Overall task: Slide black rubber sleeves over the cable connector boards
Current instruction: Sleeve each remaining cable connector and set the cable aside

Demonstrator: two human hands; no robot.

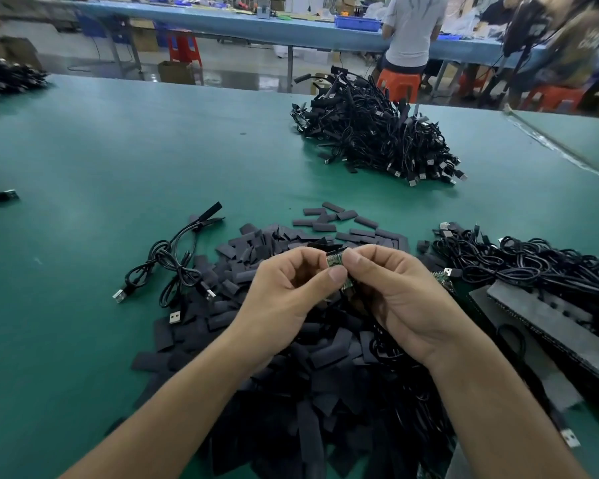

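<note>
Pinching the connector board (335,261) between left hand (284,292) and right hand (391,288) (thumbs uppermost)

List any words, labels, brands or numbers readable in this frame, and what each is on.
No text can be read in this frame.
Pale print on the shirt of the person at far right: too blurred to read.
Green connector board, pinched between left hand and right hand: any markings too small to read.

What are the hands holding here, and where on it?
Both the left hand and right hand pinch a small green connector board by its edges.
</note>
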